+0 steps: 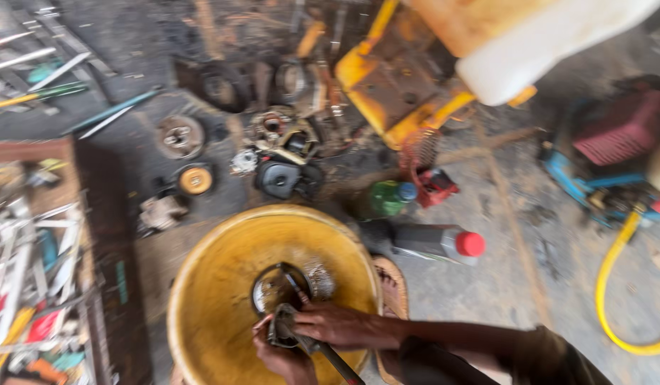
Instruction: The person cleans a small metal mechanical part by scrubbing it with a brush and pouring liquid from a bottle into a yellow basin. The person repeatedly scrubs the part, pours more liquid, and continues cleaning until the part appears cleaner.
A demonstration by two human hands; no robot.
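- Yellow basin (223, 285) on floor, near centre; dark round metal part (276, 289) inside.
- Left hand (284, 360), fingers wrapped round small grey metal piece (281, 329) over basin.
- Right hand (333, 324), fingers closed on dark tool (330, 353) against that piece.
- Grey bottle, red cap (433, 242), lying right of basin; green bottle (387, 198) farther back.

Head camera looks steeply down, close over the yellow basin (223, 285) (one view only).
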